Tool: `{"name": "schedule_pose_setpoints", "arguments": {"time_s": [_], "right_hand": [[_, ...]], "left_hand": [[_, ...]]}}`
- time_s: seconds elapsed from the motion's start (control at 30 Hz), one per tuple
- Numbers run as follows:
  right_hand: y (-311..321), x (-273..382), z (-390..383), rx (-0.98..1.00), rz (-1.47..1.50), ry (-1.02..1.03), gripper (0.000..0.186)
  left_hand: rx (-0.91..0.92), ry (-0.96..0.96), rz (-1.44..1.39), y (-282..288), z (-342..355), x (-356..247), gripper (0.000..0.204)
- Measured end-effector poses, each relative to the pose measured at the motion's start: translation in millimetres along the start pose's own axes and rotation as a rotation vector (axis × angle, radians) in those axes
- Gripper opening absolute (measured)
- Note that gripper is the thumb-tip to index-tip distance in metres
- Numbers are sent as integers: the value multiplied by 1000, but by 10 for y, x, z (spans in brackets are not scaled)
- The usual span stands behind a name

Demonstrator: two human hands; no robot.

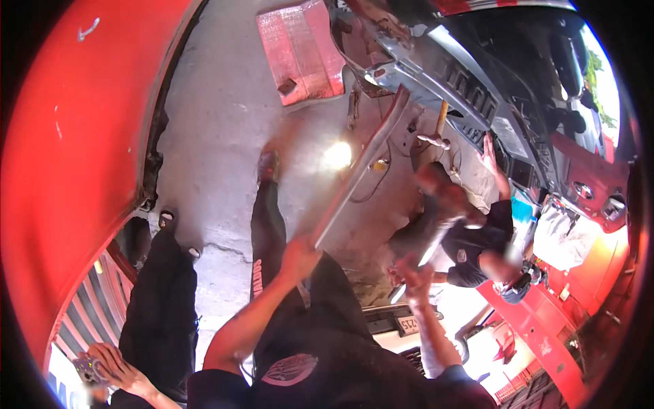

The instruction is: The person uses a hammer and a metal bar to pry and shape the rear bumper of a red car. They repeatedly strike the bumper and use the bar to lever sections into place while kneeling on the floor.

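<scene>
My left hand is closed around the near end of a long, narrow, slightly curved metal strip. From there it slants up and to the right, its far end at the damaged grey car bodywork. My right hand is raised at the right with bent, blurred fingers. A pale, shiny narrow piece shows beside those fingers; its kind is unclear. Past the strip's far end, a hammer with a wooden handle leans near the bodywork.
At the right a co-worker in a dark shirt crouches, one hand against the car. Someone at the lower left holds a phone. A red wrapped box lies on the concrete floor. A large red panel borders the left; a bright lamp glows ahead.
</scene>
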State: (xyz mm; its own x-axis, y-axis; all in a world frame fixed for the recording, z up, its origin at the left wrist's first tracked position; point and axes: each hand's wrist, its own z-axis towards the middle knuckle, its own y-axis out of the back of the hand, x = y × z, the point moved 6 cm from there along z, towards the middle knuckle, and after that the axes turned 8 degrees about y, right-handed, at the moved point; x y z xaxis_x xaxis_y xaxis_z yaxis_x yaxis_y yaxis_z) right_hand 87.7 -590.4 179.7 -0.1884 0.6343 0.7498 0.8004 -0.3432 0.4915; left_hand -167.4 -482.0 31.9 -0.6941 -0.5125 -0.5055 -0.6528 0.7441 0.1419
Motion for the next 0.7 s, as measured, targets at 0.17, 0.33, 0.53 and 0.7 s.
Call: {"name": "schedule_pose_setpoints", "arguments": {"time_s": [0.17, 0.33, 0.53, 0.7], "right_hand": [[-423, -781, -717, 231, -145, -309, 23], [-864, -995, -1318, 351, -423, -341, 26], [-879, -1091, -1456, 620, -379, -461, 32], [-800, -1259, -1442, 656, -137, -335, 26]], "left_hand": [[228, 252, 9, -95, -250, 407, 34], [338, 435, -56, -86, 24, 686, 30], [216, 464, -169, 189, 41, 469, 28], [215, 317, 94, 159, 491, 662, 30]]}}
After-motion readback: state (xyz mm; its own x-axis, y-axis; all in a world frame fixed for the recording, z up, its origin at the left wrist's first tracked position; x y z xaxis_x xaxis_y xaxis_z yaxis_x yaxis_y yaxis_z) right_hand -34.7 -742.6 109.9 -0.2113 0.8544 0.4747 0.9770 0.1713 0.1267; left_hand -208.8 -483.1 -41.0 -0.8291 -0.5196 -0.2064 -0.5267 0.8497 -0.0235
